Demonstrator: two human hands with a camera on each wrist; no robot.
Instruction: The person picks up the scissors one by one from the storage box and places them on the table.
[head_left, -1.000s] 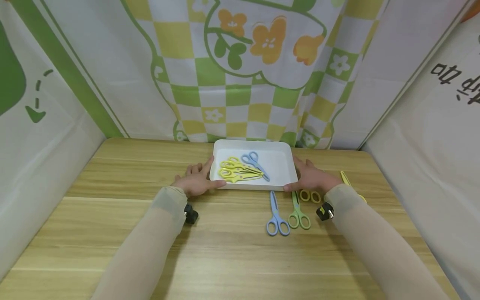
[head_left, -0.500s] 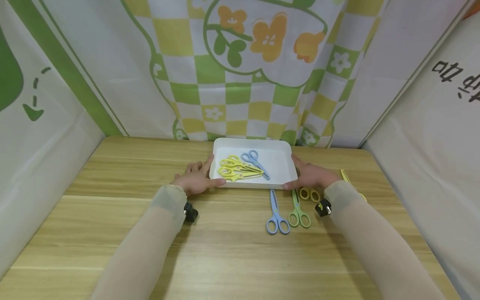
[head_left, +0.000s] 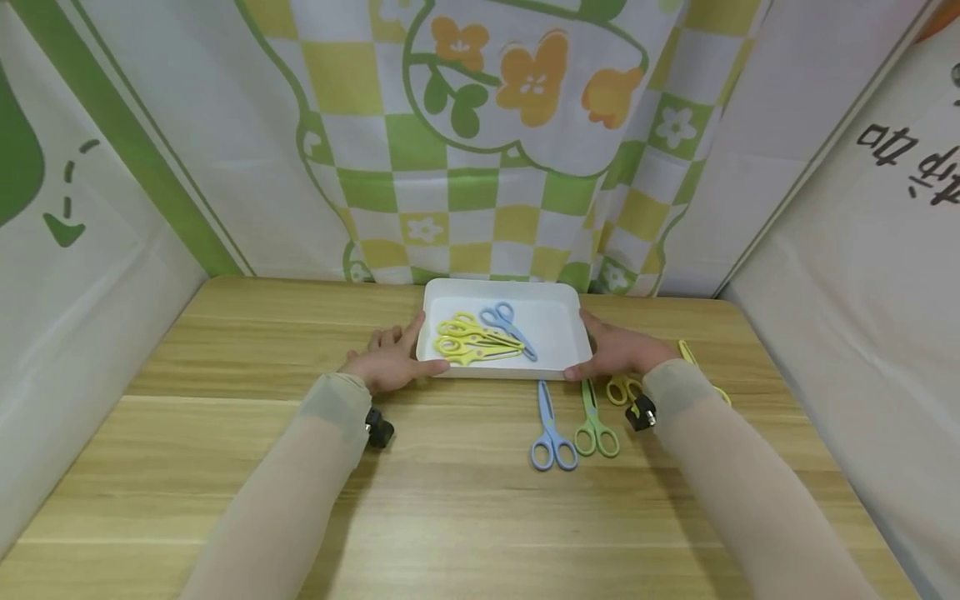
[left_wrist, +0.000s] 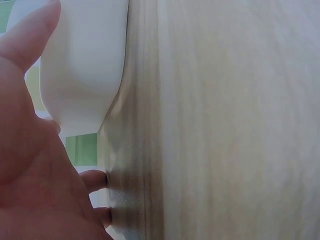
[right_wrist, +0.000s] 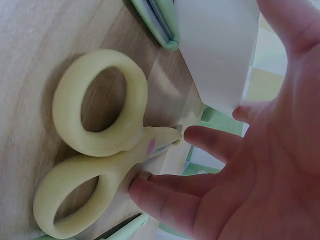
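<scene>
A white tray (head_left: 558, 333) sits at the back of the desk (head_left: 465, 517), yellow scissors (head_left: 459, 354) bunched toward its left end and a blue pair (head_left: 520, 329) slanting beside them. A person's left hand (head_left: 386, 367) and right hand (head_left: 622, 350) grip its two ends, thumbs across the near wall and forefingers against the sides, the other fingers spread clear of it. The hold takes in little more than the corners, so one hand pulling harder than the other could twist the tray or let an end slip; a tilt would likely send the loose scissors sliding. Just in front of the near wall, the tips of a second blue pair (head_left: 551, 432) and a green pair (head_left: 592, 417) point at the tray, and dragging it nearer might shove them along or ride up over them. The right wrist view shows the spare fingers close to the tips of a pale yellow pair (right_wrist: 127, 152), contact unclear, where a sideways sweep could knock it. Behind, the checked curtain (head_left: 450, 192) hangs near enough to snag the far rim.
</scene>
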